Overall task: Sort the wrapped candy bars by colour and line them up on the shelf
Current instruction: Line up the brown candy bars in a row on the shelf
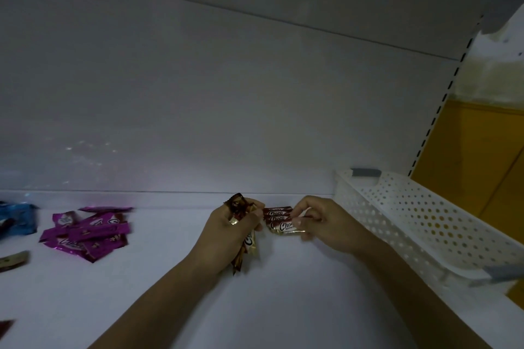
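Our left hand (232, 231) gripping a brown bundle (241, 207), our right hand (320, 224) pinching the brown row (279, 222) between both hands on the shelf (283, 292), purple bars (88, 232) well left, basket (397, 207) just right.

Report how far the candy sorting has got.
Done: a loose purple pile is gathered but not lined up, and blue wrappers sit far left. In hand: the left hand grips a brown bundle while the right hand pinches a bar in the brown row started on the shelf. Left: place the bundle, straighten the purple pile, collect the stray bar at the left edge.
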`<state>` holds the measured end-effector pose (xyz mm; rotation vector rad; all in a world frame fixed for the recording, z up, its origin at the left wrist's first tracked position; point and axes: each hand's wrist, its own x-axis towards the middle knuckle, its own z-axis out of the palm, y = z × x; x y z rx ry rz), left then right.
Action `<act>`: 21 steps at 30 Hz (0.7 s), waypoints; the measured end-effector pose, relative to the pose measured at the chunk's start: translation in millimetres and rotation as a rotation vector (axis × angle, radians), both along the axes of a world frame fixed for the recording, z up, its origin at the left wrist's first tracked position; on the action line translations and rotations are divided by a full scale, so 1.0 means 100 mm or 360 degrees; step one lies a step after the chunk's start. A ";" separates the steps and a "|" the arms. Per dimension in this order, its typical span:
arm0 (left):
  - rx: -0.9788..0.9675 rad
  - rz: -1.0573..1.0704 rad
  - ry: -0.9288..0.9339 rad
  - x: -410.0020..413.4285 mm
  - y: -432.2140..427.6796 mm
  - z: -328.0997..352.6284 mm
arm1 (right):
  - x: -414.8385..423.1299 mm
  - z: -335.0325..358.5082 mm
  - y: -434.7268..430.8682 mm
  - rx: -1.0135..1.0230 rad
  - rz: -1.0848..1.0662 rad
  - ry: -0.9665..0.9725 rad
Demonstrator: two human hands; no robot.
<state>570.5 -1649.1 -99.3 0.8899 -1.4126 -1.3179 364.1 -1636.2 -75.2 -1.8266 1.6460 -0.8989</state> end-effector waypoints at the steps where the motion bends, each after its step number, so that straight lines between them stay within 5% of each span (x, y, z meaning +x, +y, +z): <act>1: 0.0001 0.0007 0.0002 0.00 0.00 0.00 | 0.01 -0.02 -0.01 -0.0017 -0.0016 0.0083; 4: -0.0014 0.0014 -0.0025 0.00 -0.02 0.00 | 0.04 -0.07 -0.03 -0.0122 -0.0092 0.0392; 16: -0.0005 0.0029 -0.0005 0.00 -0.02 -0.02 | 0.00 0.02 0.03 0.0157 0.0296 0.0295; 21: -0.0042 0.0027 -0.0020 0.00 -0.02 -0.01 | 0.12 -0.06 0.03 -0.0087 0.0105 0.0327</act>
